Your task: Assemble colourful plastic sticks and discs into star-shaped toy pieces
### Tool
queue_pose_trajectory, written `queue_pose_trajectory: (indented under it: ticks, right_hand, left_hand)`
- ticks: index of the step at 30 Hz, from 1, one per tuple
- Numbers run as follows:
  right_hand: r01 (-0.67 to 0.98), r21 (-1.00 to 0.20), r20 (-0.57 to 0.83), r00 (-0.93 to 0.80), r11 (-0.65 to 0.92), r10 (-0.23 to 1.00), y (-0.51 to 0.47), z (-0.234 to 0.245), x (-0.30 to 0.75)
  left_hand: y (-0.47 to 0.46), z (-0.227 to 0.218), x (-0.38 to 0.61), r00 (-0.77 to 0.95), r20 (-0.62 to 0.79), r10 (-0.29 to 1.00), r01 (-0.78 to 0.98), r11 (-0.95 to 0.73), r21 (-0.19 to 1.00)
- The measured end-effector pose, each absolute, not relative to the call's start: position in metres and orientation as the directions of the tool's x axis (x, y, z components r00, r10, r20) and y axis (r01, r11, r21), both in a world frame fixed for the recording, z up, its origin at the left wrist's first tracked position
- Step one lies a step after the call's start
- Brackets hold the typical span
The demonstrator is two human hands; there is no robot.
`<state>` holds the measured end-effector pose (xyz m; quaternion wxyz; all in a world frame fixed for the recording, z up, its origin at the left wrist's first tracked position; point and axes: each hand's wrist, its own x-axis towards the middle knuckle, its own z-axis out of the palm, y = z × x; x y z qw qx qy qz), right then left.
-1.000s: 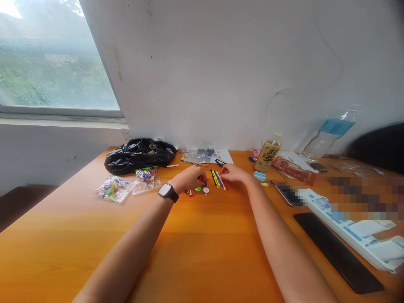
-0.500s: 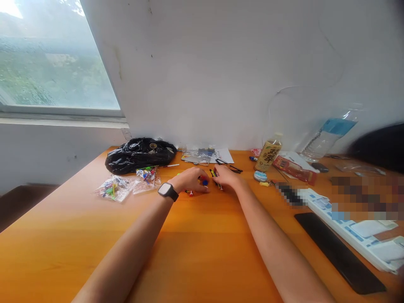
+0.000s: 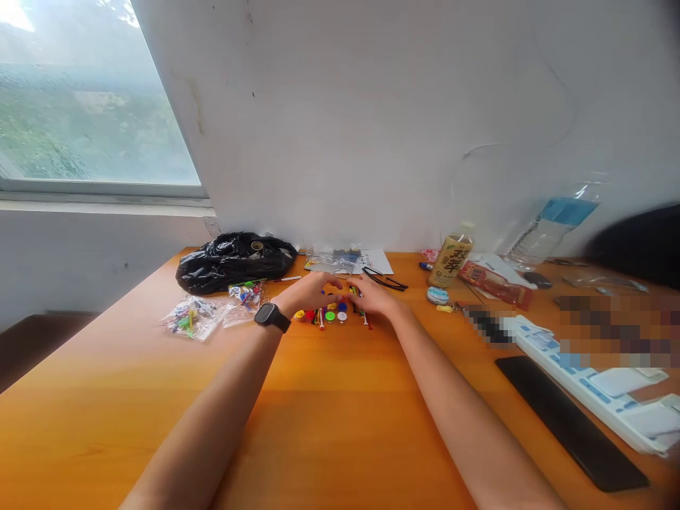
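My left hand (image 3: 312, 292), below a wrist with a black watch (image 3: 272, 318), arches over small coloured plastic pieces. Its thumb and fingers are apart, and it is open. Beneath and in front of it lie a green disc (image 3: 330, 316), a white disc (image 3: 342, 317), a yellow piece (image 3: 300, 315), a red piece (image 3: 310, 316) and a white stick with a red end (image 3: 321, 320). My right hand (image 3: 372, 296) curves, open, at the right side of the pile. Thin sticks (image 3: 365, 319) lie partly under it; whether its fingertips touch them is hidden.
Clear bags of small parts (image 3: 190, 316) and a black plastic bag (image 3: 236, 262) lie left. Black-framed glasses (image 3: 385, 279) rest behind my right hand. To the right are a tea bottle (image 3: 451, 259), a round tin (image 3: 438, 295), a white keyboard (image 3: 589, 386) and a black pad (image 3: 571, 421).
My left hand has shifted slightly left and back, uncovering the discs and other coloured pieces. My right hand has moved slightly left; the sticks by it now lie lower.
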<state>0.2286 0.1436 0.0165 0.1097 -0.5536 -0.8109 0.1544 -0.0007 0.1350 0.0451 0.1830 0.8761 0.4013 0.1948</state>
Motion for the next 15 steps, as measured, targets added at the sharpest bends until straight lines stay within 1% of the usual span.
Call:
queue_pose_trajectory:
  ticks: [4, 12, 15]
  right_hand:
    - [0.875, -0.353, 0.003, -0.353, 0.331, 0.936, 0.144, 0.012, 0.228]
    - [0.867, -0.359, -0.109, -0.406, 0.345, 0.907, 0.149, 0.025, 0.233]
    - [0.879, -0.352, -0.111, -0.38, 0.321, 0.918, 0.148, 0.031, 0.237]
  left_hand:
    - [0.136, 0.044, -0.003, 0.589, 0.192, 0.785, 0.645, -0.599, 0.474]
    - [0.139, 0.048, -0.011, 0.571, 0.211, 0.793, 0.65, -0.594, 0.474]
    - [0.141, 0.049, -0.016, 0.559, 0.22, 0.8, 0.647, -0.586, 0.487]
